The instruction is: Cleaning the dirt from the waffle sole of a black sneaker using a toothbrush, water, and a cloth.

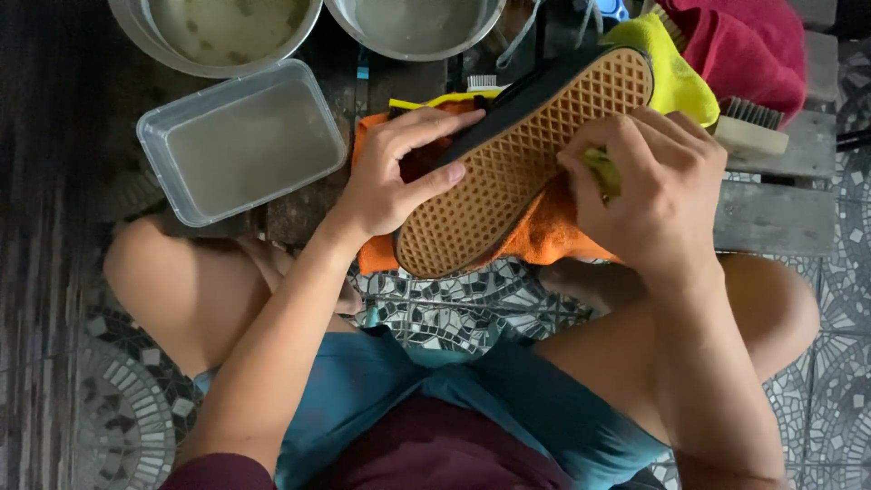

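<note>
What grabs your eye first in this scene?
The shoe, sole up with its tan waffle tread, sits in the middle over an orange cloth. The left hand steadies it while the right hand presses something yellow-green against its edge. Behind, at the top left, stand a clear tub and two metal bowls of water.

No packages, labels, signs, screens

You sit on a home patio or washing corner: mosaic tile floor (454, 313) under your knees, weathered wooden planks (771, 213), metal basins of murky water (227, 32), a clear plastic tub (240, 141), a scrubbing brush (748, 127) and cloths (676, 77).
</note>
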